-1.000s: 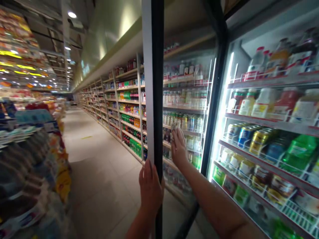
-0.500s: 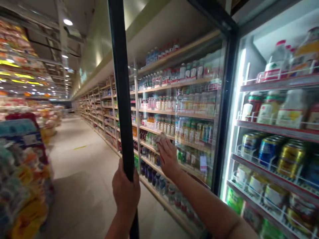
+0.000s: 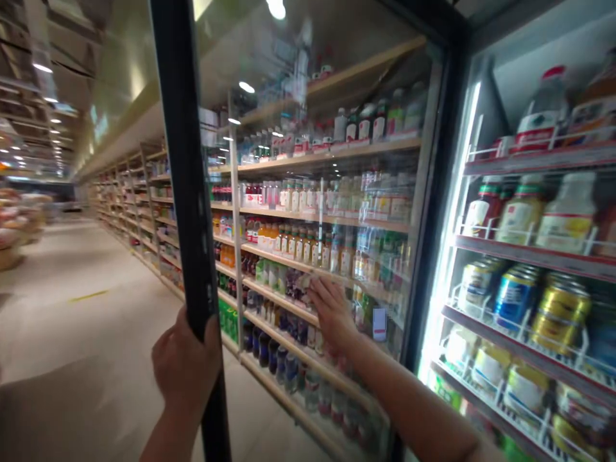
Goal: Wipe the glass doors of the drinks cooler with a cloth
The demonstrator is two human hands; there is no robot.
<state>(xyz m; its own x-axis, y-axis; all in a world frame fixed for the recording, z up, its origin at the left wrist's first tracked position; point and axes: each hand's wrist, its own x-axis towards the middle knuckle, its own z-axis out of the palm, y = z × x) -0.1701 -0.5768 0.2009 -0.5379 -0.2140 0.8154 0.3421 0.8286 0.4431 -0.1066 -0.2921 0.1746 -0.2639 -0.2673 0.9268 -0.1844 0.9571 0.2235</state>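
Note:
My left hand is wrapped round the black edge of an open glass cooler door, low down on the frame. My right hand presses a small crumpled cloth flat against the inside of the door glass, fingers closed over it. Through the glass I see store shelves of bottles. The lit cooler stands open to the right, holding cans and bottles on wire racks.
A long aisle of drink shelves runs away on the left, with pale floor beside it. Displays of goods stand at the far left. The cooler's dark door post rises between glass and racks.
The door has swung further left and wider open with my left hand on its edge. My right hand stays on the glass with the cloth, a little lower.

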